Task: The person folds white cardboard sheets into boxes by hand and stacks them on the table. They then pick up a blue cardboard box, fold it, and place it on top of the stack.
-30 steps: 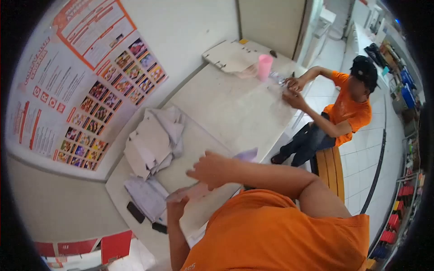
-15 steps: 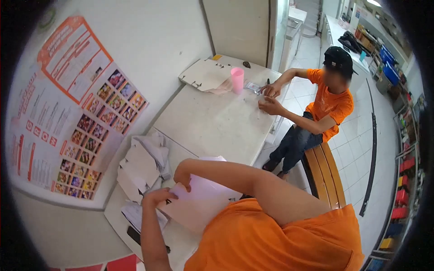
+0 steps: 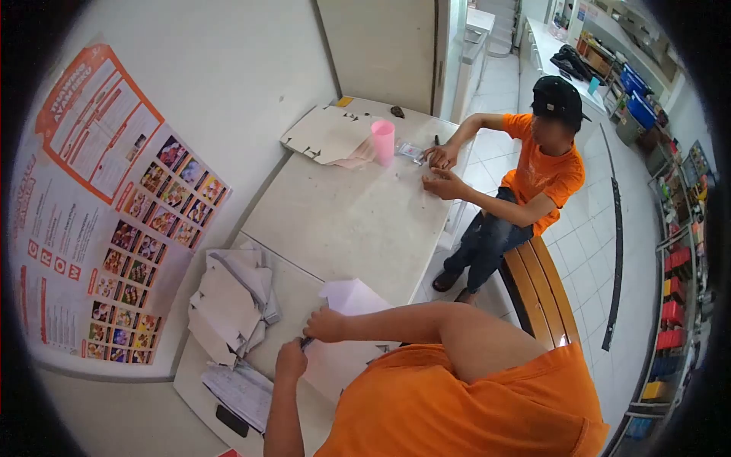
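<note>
A pale cardboard box blank (image 3: 335, 367) with dark notch marks lies against my front, one lilac-tinted panel (image 3: 354, 295) angled up beyond my right forearm. My left hand (image 3: 291, 358) is closed at its left edge. Right beside it, my right hand (image 3: 326, 325) is curled closed on the same edge, fingers pointing towards the left hand. A small dark patch shows between the two hands; I cannot make out whether it is a mark or an object. Part of the blank is hidden by my arm and orange shirt.
Left of my hands sits a pile of cardboard blanks (image 3: 225, 301), with written papers (image 3: 240, 392) and a black phone (image 3: 232, 420) nearer me. Across the white table (image 3: 327, 221) are a pink cup (image 3: 383, 139), more blanks (image 3: 327, 133) and a seated person in orange (image 3: 544, 175) handling something small.
My hands have drawn closer together and closed at the blank's edge. The lilac panel shows more beyond my right forearm. The view has shifted slightly.
</note>
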{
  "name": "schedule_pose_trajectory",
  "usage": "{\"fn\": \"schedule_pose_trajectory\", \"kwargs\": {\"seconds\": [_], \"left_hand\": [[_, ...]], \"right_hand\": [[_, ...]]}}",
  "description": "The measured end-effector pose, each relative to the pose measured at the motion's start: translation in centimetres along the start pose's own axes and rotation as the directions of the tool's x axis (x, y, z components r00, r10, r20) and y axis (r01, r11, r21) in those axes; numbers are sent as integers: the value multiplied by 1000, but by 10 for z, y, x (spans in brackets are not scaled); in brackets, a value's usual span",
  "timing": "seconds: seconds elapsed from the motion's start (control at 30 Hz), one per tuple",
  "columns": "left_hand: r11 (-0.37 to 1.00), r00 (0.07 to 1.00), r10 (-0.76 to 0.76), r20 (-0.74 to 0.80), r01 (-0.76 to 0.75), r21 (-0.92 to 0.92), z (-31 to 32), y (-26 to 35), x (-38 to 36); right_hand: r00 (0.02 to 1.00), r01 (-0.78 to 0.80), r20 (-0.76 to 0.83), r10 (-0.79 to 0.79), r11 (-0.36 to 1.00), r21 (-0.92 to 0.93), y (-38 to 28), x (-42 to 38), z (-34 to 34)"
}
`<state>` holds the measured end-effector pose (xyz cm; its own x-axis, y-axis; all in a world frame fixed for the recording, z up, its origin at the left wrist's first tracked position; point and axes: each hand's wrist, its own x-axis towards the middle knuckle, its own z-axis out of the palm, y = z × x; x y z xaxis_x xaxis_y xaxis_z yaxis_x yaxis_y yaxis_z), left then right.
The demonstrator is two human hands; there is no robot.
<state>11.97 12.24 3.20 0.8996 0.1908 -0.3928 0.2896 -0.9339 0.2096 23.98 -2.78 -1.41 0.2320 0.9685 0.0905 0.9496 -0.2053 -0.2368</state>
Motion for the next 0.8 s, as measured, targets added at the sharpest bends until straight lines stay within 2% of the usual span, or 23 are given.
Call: {"fn": "schedule_pose_trajectory", "kwargs": {"seconds": [0.03,0.1,0.13,0.2,0.23,0.3,0.33,0.4,0.53,0.57,0.6,0.63,0.67,0.7,0.73,0.77,0.8], "left_hand": [[1000,1000,10,10,-10,-4,12,4,-5],[997,969,-38,-244,22,-68,30,9,-11],[998,971,-35,-237,19,-68,40,12,-15],[999,909,-2,-416,21,42,48,19,-19],[999,910,-2,-414,19,36,48,25,-22],[991,824,131,-551,-94,95,47,34,-35],[992,827,124,-549,-91,86,54,31,-31],[984,820,178,-543,-156,87,67,14,-19],[986,800,166,-577,-151,74,61,-4,-7],[802,926,-49,-374,-187,-568,53,-17,3],[280,995,-83,-54,-29,-960,45,-31,10],[283,995,-84,-54,-28,-959,27,-36,7],[515,988,24,154,120,-849,9,-40,4],[723,923,77,376,208,-658,-6,-44,4],[761,857,102,504,259,-595,-13,-51,11],[763,859,106,501,253,-595,-23,-43,13],[788,839,91,537,269,-554,-39,-34,13]], "right_hand": [[1000,-11,8,11,1000,2,-2,-4,-1],[992,-62,106,62,998,-6,-10,-7,-5],[992,-68,110,68,998,-3,-11,-13,-11],[998,0,62,-3,999,48,-10,-26,-19],[998,-2,69,-1,999,46,-8,-30,-18],[992,89,81,-93,995,45,-6,-37,-14],[991,92,90,-96,995,49,-5,-37,-9],[981,72,-184,-66,997,28,-7,-33,1],[972,52,-233,-42,998,37,-8,-29,11],[994,31,-107,-25,998,63,-11,-30,4],[1000,8,25,-11,996,87,-16,-30,-6],[1000,9,21,-10,996,89,-21,-26,-20],[981,-75,187,42,982,172,-25,-17,-35],[932,-175,352,82,955,238,-26,-6,-45],[931,-177,354,85,955,237,-21,10,-44],[855,-231,517,-41,862,451,-12,33,-40],[813,-265,570,-120,795,546,-6,49,-39]]}}
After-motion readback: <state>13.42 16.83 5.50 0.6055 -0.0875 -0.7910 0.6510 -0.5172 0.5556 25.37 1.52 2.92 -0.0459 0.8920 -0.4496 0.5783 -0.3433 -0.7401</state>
